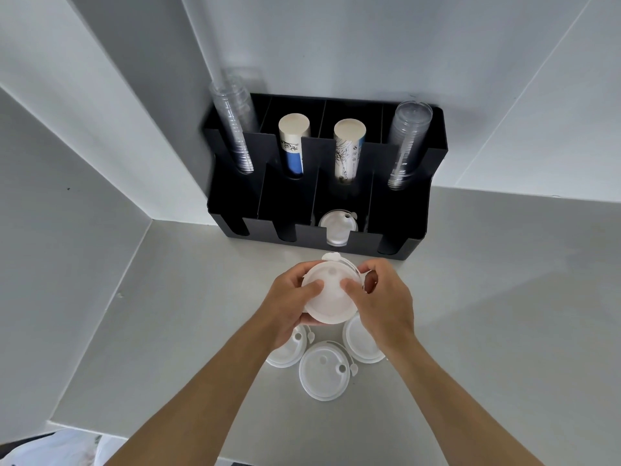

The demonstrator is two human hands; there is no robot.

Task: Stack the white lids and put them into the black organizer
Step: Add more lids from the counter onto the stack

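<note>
Both hands hold a stack of white lids above the grey counter, just in front of the black organizer. My left hand grips its left and underside, thumb on top. My right hand grips the right side, thumb on top. Three loose white lids lie on the counter under my wrists: one at the left, one in the middle, one at the right. More white lids sit in the organizer's third front slot.
The organizer stands against the white wall in a corner. Its rear slots hold clear cup stacks and paper cup stacks. The other front slots look dark. A white plastic bag lies below the counter edge at bottom left.
</note>
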